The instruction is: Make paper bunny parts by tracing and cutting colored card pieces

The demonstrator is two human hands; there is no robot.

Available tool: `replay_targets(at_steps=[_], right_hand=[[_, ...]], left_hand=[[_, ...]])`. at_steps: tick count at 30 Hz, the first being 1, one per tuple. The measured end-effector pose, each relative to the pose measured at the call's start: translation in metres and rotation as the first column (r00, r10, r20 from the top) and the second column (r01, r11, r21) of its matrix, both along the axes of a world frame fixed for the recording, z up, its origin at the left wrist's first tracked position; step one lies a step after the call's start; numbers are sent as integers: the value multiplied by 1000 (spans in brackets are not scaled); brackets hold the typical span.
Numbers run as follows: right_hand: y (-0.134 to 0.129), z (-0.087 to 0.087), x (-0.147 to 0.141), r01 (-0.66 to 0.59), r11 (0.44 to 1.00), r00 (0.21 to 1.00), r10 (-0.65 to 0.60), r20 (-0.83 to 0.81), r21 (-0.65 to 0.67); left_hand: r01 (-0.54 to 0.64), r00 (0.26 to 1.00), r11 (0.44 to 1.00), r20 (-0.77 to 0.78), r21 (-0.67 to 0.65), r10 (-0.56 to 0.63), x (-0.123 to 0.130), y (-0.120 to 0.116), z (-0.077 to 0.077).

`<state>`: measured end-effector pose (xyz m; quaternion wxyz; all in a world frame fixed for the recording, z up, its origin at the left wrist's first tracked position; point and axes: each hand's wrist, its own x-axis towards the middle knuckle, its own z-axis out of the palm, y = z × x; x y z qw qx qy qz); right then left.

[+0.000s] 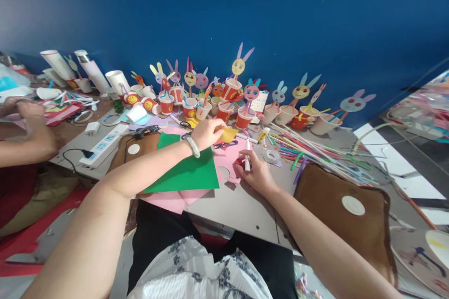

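Green sheet: on pink paper, near side of counter.
Left hand: narrow, pinching yellow paper, beyond green sheet.
Right hand: holding white marker, roughly upright.
Colored sticks: right, loose pile.

Blue wall across top. Pale flask with silver cap, upper left. White power strip on counter, left of centre; white adapter just beside it. Phone, screen lit, right of centre. Brown pad with white disc, lower right. Another person's forearm, far left.
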<state>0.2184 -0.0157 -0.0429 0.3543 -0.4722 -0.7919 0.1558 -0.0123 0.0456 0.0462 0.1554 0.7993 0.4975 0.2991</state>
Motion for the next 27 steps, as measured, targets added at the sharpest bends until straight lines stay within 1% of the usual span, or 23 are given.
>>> replay_targets(at_steps=[1,2,3,5,7,8,11,15,17,19,22,23,25,27], right_hand=[[0,0,0,11,1000,1000,-11,-2,2],[0,1,-1,19,1000,1000,-19,-2,2],[0,2,-1,24,1000,1000,-24,-2,0],[0,3,-1,35,999,999,-35,-4,-3],[0,5,0,58,998,998,-58,-7,-4],[0,5,1,73,997,997,-74,-8,-3],[1,7,4,125,992,992,-125,-9,12],[4,8,6,217,975,976,-216,-26,46],[3,9,7,269,960,963,-266,-44,73],[2,10,6,286,952,958,-281,-57,110],[0,10,5,233,960,972,-228,-53,156],[-1,10,4,206,964,978,-201,-48,166],[-2,9,3,150,974,989,-145,-39,172],[-3,8,2,101,983,995,-98,-27,154]], left_hand=[[31,997,994,80,-101,-23,3,-5,-5],[70,986,977,160,-199,-38,5,-10,-11],[101,972,948,231,-302,-30,7,-14,-16],[149,950,864,313,-482,11,12,-18,-25],[162,936,793,346,-588,66,15,-20,-30],[160,932,769,352,-619,89,17,-21,-33],[174,921,730,371,-661,116,20,-21,-43],[282,891,690,449,-666,70,21,-18,-63],[322,872,684,487,-654,55,21,-16,-72],[350,857,682,514,-642,44,20,-14,-77],[379,849,673,528,-635,20,21,-13,-81],[379,852,677,523,-631,11,21,-12,-81],[365,864,707,503,-606,-15,21,-13,-82],[349,878,755,475,-555,-57,21,-14,-84]])
